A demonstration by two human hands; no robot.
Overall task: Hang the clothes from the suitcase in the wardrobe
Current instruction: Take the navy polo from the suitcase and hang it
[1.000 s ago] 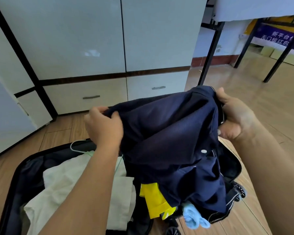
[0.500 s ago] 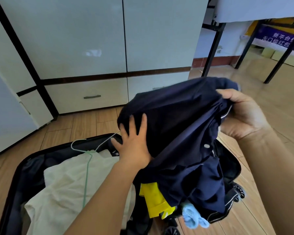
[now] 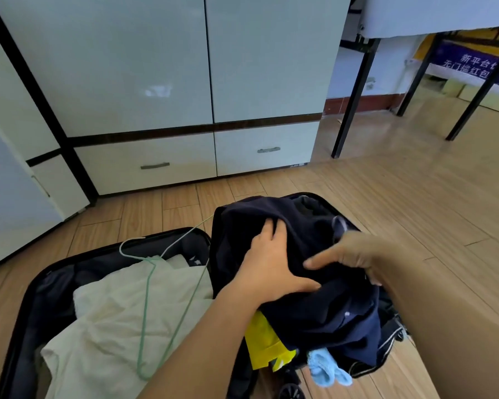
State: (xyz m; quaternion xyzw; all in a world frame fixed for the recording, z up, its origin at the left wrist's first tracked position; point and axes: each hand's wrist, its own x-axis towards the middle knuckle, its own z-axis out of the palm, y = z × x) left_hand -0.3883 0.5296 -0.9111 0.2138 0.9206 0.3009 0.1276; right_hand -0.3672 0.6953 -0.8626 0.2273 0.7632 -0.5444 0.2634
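A black suitcase (image 3: pixel 20 306) lies open on the wooden floor. A navy garment (image 3: pixel 323 309) is bunched on its right half. My left hand (image 3: pixel 274 266) presses flat on the garment's top, fingers straight. My right hand (image 3: pixel 355 254) is blurred at the garment's right side, thumb stretched left over the cloth and fingers tucked into the fabric. A cream garment (image 3: pixel 104 318) fills the left half, with a thin green wire hanger (image 3: pixel 146 312) lying on it. A yellow item (image 3: pixel 261 344) and a light blue cloth (image 3: pixel 326 367) poke out below the navy one.
The white wardrobe (image 3: pixel 156 67) stands just beyond the suitcase with its doors closed and two drawers (image 3: pixel 153 165) below. A white door panel (image 3: pixel 6 182) stands at the left. Black table legs (image 3: pixel 355 96) rise at the right, with wooden floor beyond.
The navy garment has come down from chest height onto the suitcase. My left hand let go of its edge and now lies flat on top. My right hand dropped with it.
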